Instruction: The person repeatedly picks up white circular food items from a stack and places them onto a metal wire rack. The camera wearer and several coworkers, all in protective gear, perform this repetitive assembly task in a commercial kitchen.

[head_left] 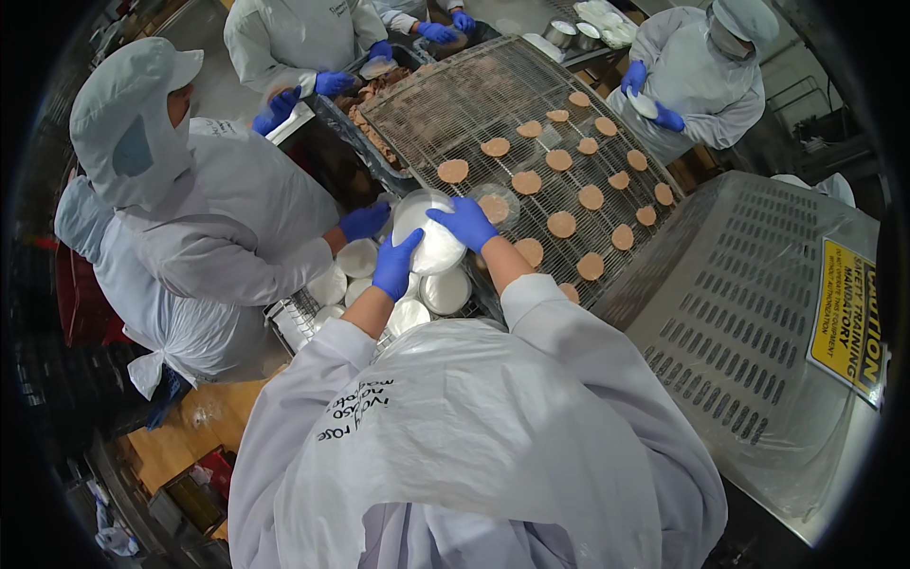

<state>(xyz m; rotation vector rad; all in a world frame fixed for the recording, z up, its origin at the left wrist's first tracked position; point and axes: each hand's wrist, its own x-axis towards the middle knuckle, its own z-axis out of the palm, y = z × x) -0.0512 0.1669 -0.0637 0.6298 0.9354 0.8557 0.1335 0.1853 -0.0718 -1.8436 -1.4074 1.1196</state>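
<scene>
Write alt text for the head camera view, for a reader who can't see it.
The wearer's blue-gloved left hand and right hand hold a round white item above more white rounds, beside a mesh belt dotted with brownish patties. White-gowned co-workers stand around it; a slotted metal cover with a yellow sign is at right.

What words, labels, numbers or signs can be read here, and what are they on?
I won't copy wording, only say where it stands:
Yellow-and-black sign on the perforated metal cover: large print, readable.
Wearer's white apron: dark handwriting, partly readable.
Upper-left co-worker's garment: handwriting, too small.
Nearest left co-worker's garment: shoulder marks, too small.
White round item between left hand and right hand: none visible.
</scene>
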